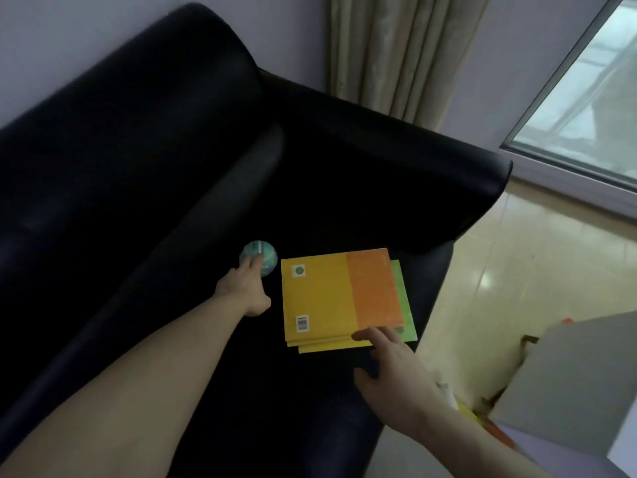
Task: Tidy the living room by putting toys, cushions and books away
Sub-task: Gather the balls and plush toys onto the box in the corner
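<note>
On a black leather sofa (172, 160), the open left hand (246, 288) touches a small blue-green ball (263, 258); the right hand's (396, 367) spread fingers (370, 336) touch a stack of yellow, orange and green books (331, 298). Nothing gripped; tidying apparently remains.

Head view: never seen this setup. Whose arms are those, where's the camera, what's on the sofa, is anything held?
There is no robot here. A person wears one wide-angle camera on the head, looking forward and down, so the two bare arms are their own. They are at a black sofa. On its seat lies a stack of books, yellow and orange on top with a green one showing underneath. Beside it sits a small bluish ball. The left hand reaches to the ball, fingers touching it, no grip closed. The right hand is open, fingertips at the near corner of the books. Nothing is lifted yet. A curtain and a window are behind.
</note>
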`<state>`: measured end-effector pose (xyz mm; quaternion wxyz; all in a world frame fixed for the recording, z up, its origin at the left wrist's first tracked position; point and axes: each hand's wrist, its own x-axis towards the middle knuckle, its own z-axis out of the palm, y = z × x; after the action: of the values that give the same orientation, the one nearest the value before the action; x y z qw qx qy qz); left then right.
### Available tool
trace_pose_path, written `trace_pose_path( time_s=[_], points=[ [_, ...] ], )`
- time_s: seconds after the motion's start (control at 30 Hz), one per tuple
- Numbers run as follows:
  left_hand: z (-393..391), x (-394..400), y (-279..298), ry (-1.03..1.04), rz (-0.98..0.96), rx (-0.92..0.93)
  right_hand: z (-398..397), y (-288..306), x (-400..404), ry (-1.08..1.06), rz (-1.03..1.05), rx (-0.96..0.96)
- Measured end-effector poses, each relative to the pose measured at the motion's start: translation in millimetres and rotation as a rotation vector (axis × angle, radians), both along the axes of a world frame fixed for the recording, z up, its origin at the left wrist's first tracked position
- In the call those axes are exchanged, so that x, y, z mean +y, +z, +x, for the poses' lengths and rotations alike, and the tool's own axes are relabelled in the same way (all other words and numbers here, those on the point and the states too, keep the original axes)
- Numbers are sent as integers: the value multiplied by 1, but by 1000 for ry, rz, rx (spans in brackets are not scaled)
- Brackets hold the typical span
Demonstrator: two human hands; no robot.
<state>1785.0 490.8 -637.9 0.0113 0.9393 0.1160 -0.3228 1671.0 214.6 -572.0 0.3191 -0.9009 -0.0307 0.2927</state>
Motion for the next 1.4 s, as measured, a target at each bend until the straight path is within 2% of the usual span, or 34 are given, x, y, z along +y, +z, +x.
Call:
trace_pose_path(
  time_s=[0.1, 0.23, 0.33, 0.43, 0.53, 0.63, 0.7, 0.83, 0.97, 1.2, 1.4],
  points=[
    [-25, 12, -1, 49, 87, -54, -6, 0, -3, 0, -8, -5],
    [-57, 29, -7, 117, 40, -266, -15, 5, -8, 25, -53, 2],
    [-77, 44, -18, 173, -19, -129, -25, 4, -12, 58, -99, 18],
    [-101, 60, -32, 239, 59, 48, -40, 1, -16, 71, -129, 41],
    [-130, 75, -37, 341, 151, 53, -60, -4, -21, 91, -145, 64],
    [-162, 86, -38, 474, 78, 47, -86, -17, -28, 73, -119, 112],
    [-191, 84, -35, 474, 22, 12, -105, -24, -31, 74, -129, 163],
    [-267, 43, -12, 453, -177, -5, -154, -26, -43, 69, -170, 263],
    [-348, -13, 8, 447, -327, -7, -207, -20, -68, 62, -172, 273],
    [-467, -104, 32, 555, -419, 57, -314, -18, -126, 86, -220, 270],
    [-538, -167, 22, 604, -436, 144, -403, -44, -166, 78, -253, 320]
  ],
)
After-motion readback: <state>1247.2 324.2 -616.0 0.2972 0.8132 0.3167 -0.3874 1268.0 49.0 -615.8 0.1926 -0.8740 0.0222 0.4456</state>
